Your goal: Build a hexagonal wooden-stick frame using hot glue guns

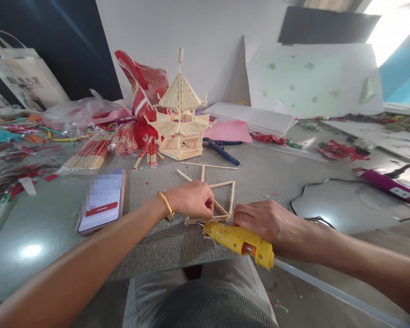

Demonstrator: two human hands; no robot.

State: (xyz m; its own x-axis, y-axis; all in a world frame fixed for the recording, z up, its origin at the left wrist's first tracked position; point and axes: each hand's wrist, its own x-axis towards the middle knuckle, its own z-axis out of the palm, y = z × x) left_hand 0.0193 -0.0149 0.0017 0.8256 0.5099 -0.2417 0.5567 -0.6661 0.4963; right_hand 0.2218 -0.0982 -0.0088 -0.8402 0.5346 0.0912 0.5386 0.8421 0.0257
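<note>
My left hand (193, 199), with a gold bracelet at its wrist, is closed over the left side of a flat frame of thin wooden sticks (231, 198); its fingertips and what they pinch are hidden. My right hand (259, 221) is wrapped round a yellow glue gun (241, 241), whose nozzle points left at the frame's near edge. A clear glue stick (328, 289) trails from the gun's back end. Just beyond the frame, loose sticks (210, 165) lie on the grey mat (146, 250). Behind them stands a stick-built pagoda (181, 123).
Left of the mat lies a phone (100, 205). Bundled sticks (90, 152) are behind it. Blue-handled pliers (222, 150) rest right of the pagoda. A black cable (302, 189) and a purple power strip (391, 184) are at the right.
</note>
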